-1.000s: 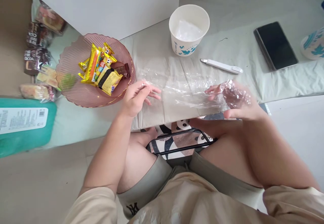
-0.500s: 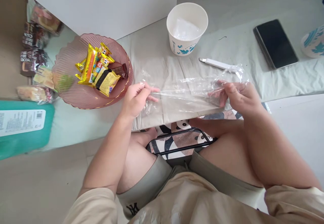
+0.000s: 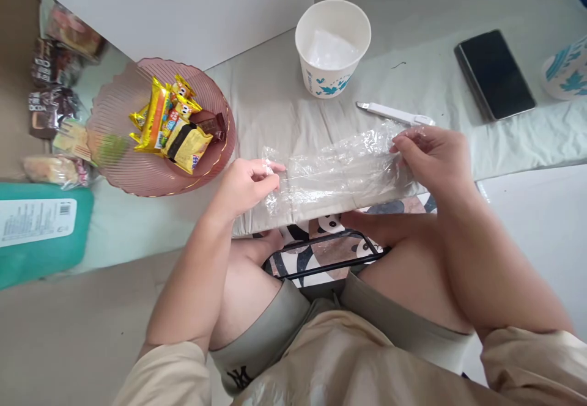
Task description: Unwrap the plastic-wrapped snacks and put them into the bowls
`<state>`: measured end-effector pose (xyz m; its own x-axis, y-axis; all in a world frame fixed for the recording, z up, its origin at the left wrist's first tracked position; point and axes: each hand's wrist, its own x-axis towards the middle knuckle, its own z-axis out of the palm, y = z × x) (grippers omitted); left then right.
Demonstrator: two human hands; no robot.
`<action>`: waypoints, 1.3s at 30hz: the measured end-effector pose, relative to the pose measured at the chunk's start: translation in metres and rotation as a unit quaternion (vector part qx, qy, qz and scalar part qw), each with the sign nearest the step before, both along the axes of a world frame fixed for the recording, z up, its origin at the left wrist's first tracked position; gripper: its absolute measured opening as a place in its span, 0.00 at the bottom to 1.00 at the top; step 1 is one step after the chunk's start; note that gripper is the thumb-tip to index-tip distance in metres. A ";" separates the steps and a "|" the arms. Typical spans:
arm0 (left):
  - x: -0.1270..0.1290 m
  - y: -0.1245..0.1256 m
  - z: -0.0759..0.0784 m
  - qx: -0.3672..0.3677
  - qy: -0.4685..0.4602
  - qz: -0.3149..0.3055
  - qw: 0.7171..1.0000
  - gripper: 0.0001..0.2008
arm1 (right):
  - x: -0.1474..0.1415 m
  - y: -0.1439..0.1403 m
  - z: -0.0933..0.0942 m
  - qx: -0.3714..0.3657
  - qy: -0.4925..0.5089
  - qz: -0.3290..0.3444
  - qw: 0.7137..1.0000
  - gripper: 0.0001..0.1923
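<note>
A crinkled clear plastic bag (image 3: 339,164) stretches between my two hands above the near edge of the cloth-covered table. My left hand (image 3: 245,186) pinches its left end between thumb and fingers. On the other end, my right hand (image 3: 435,155) has thumb and fingers closed on the film. Just beyond the right end lies a white utility knife (image 3: 394,112) with a short blade showing at its left tip. A paper cup (image 3: 332,79) with crumpled clear plastic in it stands behind the bag.
At the left is a pink ribbed glass plate (image 3: 123,167) bearing several wrapped snacks (image 3: 172,125). More packaged snacks (image 3: 55,112) and a teal package (image 3: 46,259) lie farther left. A black phone (image 3: 498,76) and another paper cup (image 3: 568,76) are at the right. A white panel (image 3: 206,8) stands behind.
The bag has been turned flatter and spread wider between my hands. My right hand has shifted up slightly and its fingers have closed on the film; my left fingers have drawn in.
</note>
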<state>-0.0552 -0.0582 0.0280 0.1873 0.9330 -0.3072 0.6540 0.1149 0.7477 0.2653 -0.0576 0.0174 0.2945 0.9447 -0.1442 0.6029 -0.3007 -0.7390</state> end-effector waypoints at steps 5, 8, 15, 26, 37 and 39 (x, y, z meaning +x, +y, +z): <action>0.001 -0.005 -0.007 0.027 0.076 0.003 0.997 0.06 | 0.005 0.003 -0.011 0.028 -0.038 0.024 0.999 0.05; -0.001 -0.007 -0.014 0.052 0.096 -0.011 0.994 0.03 | 0.008 0.005 -0.016 0.040 -0.017 0.013 0.999 0.04; 0.000 -0.010 -0.009 0.068 0.174 -0.041 0.982 0.19 | 0.013 0.009 -0.029 0.070 -0.093 0.047 0.992 0.09; 0.013 -0.031 0.005 0.259 0.221 -0.093 0.936 0.18 | 0.024 0.008 -0.035 0.175 -0.161 0.097 0.966 0.18; 0.024 -0.028 -0.012 0.123 0.171 -0.334 0.919 0.36 | 0.034 0.018 -0.030 0.171 -0.175 0.115 0.963 0.13; 0.021 -0.028 -0.011 0.112 0.191 -0.321 0.921 0.35 | 0.029 0.012 -0.023 0.236 -0.192 0.079 0.949 0.11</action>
